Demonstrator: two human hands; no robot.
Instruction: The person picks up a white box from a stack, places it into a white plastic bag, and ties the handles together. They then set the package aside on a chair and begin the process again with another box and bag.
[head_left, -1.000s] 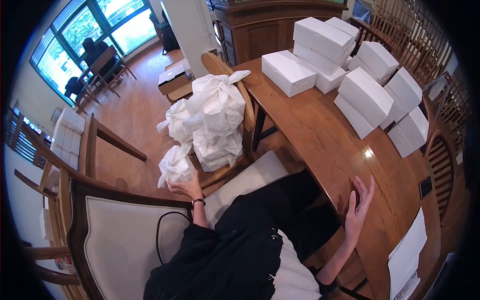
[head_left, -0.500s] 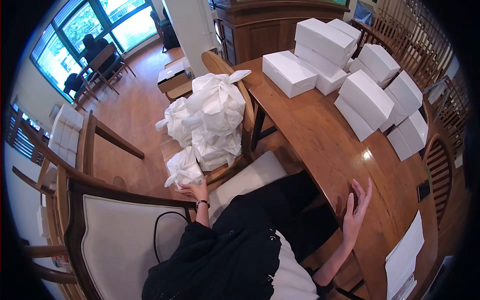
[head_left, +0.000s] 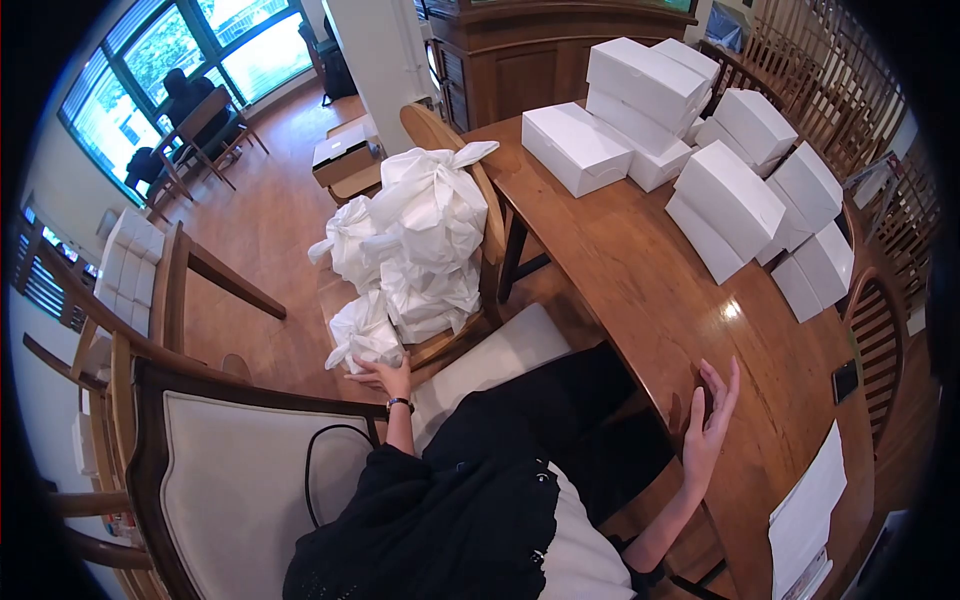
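Observation:
My left hand (head_left: 385,377) touches a small tied white bag (head_left: 363,332) that sits on the seat of the wooden chair (head_left: 452,140) to my left, beside a pile of larger tied white bags (head_left: 425,240). My fingers press against the small bag's lower side. My right hand (head_left: 708,420) hovers at the near edge of the wooden table (head_left: 650,290), fingers spread, holding nothing. Several white boxes (head_left: 690,130) are stacked at the table's far end.
A cushioned chair back (head_left: 240,480) stands close on my left with a black cable over it. White paper (head_left: 810,510) and a dark phone (head_left: 846,380) lie on the table at right. More chairs and a window are at far left.
My left hand moved the small white bag rightward and set it down on the chair seat against the bag pile. The right hand stayed at the table edge.

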